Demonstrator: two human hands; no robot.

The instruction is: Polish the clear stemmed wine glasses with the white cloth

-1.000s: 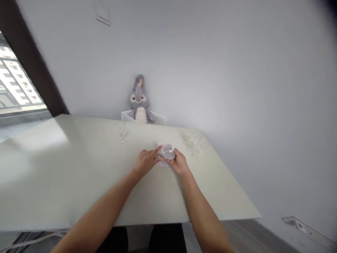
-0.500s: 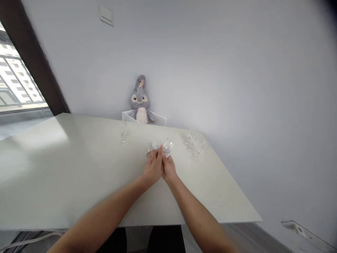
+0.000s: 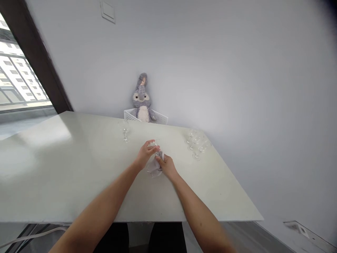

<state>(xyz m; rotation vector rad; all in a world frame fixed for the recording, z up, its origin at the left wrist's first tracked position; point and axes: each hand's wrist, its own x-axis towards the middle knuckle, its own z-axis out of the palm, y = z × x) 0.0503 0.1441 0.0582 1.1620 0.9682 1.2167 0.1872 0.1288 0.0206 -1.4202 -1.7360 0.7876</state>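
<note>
Near the middle of the table, my left hand (image 3: 145,153) curls its fingers round the clear bowl of a glass (image 3: 153,143). My right hand (image 3: 167,166) pinches a thin whitish cloth (image 3: 154,168) against the lower end of the same glass, just to the right of my left hand. The cloth hangs down below my fingers. One stemmed glass (image 3: 125,133) stands apart at the back left. Several clear stemmed glasses (image 3: 195,140) form a group towards the right edge.
A grey plush toy (image 3: 142,102) sits in a white perforated basket (image 3: 162,118) behind the table's back edge, against the wall. The pale tabletop (image 3: 86,168) stretches far to the left. Its right edge runs close to the wall.
My left hand has moved from beside my right hand up onto the glass bowl. The glass is turned the other way, with its bowl to the left, and the cloth now hangs lower.
</note>
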